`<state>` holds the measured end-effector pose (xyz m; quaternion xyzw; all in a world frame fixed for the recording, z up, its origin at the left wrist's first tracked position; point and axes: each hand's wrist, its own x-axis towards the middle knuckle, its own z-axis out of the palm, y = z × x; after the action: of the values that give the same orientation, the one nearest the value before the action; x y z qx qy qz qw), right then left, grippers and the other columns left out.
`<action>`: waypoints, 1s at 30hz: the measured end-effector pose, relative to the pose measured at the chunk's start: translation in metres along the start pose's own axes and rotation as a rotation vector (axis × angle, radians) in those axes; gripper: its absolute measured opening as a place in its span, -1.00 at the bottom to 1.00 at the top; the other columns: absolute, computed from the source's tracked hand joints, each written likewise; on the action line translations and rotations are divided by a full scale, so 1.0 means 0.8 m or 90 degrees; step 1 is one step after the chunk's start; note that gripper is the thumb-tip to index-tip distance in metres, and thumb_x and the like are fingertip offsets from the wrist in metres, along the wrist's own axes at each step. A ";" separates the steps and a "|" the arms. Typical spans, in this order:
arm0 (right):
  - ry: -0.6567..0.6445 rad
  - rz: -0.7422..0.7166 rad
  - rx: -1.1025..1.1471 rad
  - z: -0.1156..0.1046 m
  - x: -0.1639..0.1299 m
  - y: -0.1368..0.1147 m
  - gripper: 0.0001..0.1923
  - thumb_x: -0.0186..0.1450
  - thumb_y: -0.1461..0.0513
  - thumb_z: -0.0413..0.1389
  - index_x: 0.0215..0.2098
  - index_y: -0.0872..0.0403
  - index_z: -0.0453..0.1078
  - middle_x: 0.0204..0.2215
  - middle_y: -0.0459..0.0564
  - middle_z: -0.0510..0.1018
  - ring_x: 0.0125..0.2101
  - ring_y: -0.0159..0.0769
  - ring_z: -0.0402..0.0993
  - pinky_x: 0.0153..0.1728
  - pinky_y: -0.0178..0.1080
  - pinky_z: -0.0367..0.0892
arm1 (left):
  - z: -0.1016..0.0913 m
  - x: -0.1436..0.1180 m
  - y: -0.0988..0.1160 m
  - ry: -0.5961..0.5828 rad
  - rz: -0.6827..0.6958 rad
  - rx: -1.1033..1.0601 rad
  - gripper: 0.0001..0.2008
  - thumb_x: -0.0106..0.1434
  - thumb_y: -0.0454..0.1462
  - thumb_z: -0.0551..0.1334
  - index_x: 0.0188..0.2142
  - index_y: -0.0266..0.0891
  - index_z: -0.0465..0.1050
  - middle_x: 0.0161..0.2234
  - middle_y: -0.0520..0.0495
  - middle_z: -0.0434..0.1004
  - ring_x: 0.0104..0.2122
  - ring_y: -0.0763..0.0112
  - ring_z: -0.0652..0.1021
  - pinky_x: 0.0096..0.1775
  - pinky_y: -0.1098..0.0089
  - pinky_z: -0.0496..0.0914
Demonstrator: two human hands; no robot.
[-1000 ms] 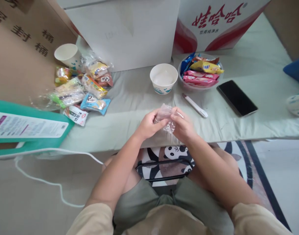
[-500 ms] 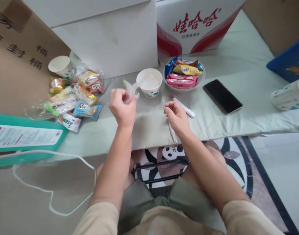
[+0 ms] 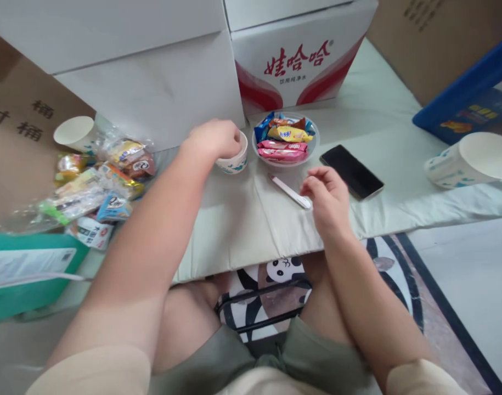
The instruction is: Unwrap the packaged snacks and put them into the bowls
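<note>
I see a white paper cup point(image 3: 233, 164) with a blue-green pattern round its lower wall, standing upright on the desk point(image 3: 238, 225), well back from the near edge. Its mouth is partly covered, so I can't make out its contents. Closer to that edge, I see a slim white tool point(image 3: 289, 191) lying flat and slantwise, its dark tip toward the far edge, its rounded pale end nearer me.

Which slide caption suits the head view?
Left hand at the mouth of a paper cup, right hand beside a white tool.
</note>
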<state>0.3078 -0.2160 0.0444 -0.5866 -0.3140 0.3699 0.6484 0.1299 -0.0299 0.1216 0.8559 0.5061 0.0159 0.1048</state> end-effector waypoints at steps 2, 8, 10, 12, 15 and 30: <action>0.081 0.042 -0.039 -0.012 0.025 -0.011 -0.81 0.19 0.22 0.12 -0.21 -0.01 0.29 -0.51 -0.23 0.42 -0.52 -0.46 0.41 -0.44 -0.36 0.38 | -0.011 -0.013 0.027 0.054 0.005 -0.023 -0.66 0.38 -0.09 0.18 -0.02 -0.22 0.59 -0.07 -0.16 0.63 -0.03 0.15 0.55 0.11 0.11 0.40; -0.005 0.235 -0.290 -0.013 0.113 -0.034 -0.79 0.31 0.18 0.13 -0.10 0.04 0.35 -0.58 -0.14 0.52 -0.69 -0.43 0.30 -0.68 -0.39 0.12 | 0.016 -0.015 0.089 -0.016 0.190 -0.031 -0.25 0.28 0.08 0.27 0.41 0.09 0.18 0.43 -0.10 0.17 0.40 -0.09 0.22 0.35 -0.01 0.18; -0.091 0.287 -0.278 -0.007 0.127 -0.036 -0.89 0.35 0.20 0.09 -0.21 0.06 0.41 -0.60 -0.07 0.54 -0.70 -0.43 0.30 -0.68 -0.40 0.12 | 0.023 -0.008 0.096 -0.049 0.186 -0.008 -0.27 0.34 0.09 0.20 0.44 0.09 0.12 0.42 -0.15 0.16 0.38 -0.09 0.27 0.33 0.00 0.23; -0.123 0.310 -0.225 -0.003 0.135 -0.036 -0.86 0.37 0.25 0.05 -0.33 0.07 0.41 -0.63 -0.05 0.53 -0.69 -0.43 0.34 -0.67 -0.42 0.19 | 0.022 -0.003 0.100 -0.064 0.183 0.006 -0.28 0.36 0.09 0.16 0.45 0.08 0.10 0.40 -0.17 0.17 0.33 -0.06 0.37 0.26 0.07 0.33; -0.094 0.290 -0.184 -0.005 0.145 -0.033 -0.79 0.37 0.28 0.06 -0.44 0.07 0.39 -0.68 -0.06 0.48 -0.66 -0.41 0.39 -0.62 -0.42 0.31 | 0.017 0.009 0.108 -0.068 0.179 0.022 -0.31 0.37 0.09 0.16 0.44 0.12 0.12 0.40 -0.14 0.19 0.28 -0.04 0.44 0.20 0.11 0.40; 0.297 0.175 -0.068 -0.145 0.309 -0.041 -0.75 0.41 0.33 -0.05 -0.13 0.16 0.47 -0.57 -0.05 0.50 -0.62 -0.39 0.44 -0.57 -0.36 0.41 | 0.060 0.123 0.215 0.158 0.345 -0.104 -0.25 0.32 -0.16 0.24 0.46 0.02 0.08 0.44 -0.28 0.09 0.39 -0.09 0.27 0.29 -0.06 0.28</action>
<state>0.5395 -0.0689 0.0567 -0.7265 -0.0928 0.2923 0.6149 0.3327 -0.0322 0.1008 0.9400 0.2653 0.1884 0.1027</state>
